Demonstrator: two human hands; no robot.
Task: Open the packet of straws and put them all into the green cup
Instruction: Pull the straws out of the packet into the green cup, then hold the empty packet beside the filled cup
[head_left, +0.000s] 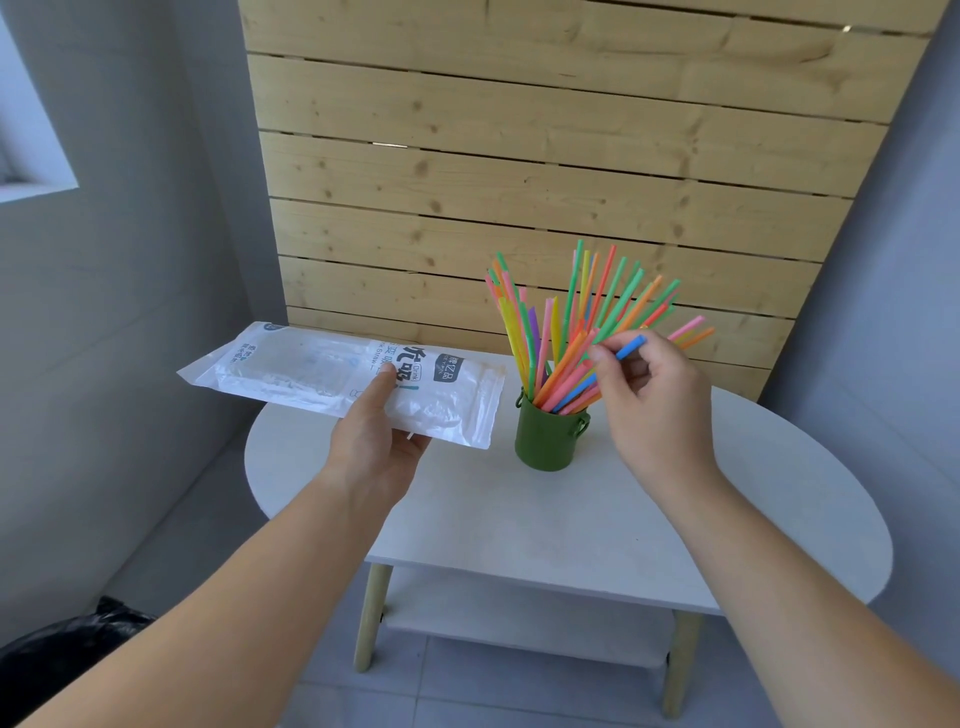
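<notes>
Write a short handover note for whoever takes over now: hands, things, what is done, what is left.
Left hand holds the packet, which looks empty, over the white table's left edge.
Right hand pinches a blue straw that leans in the green cup.
The other straws stand in the cup, on the table.
Done: packet opened, straws in the cup.
Left: let go of the blue straw; check the packet holds none.

My left hand (371, 441) and my right hand (649, 395): both bare from fingertips to wrist. My left forearm (234, 597) and my right forearm (779, 582): bare along their whole visible length, down to the lower edge of the view. Right thumb (597, 355): nail short and plain. Upper arms lie out of view, so whether a sleeve begins higher up cannot be told.
</notes>
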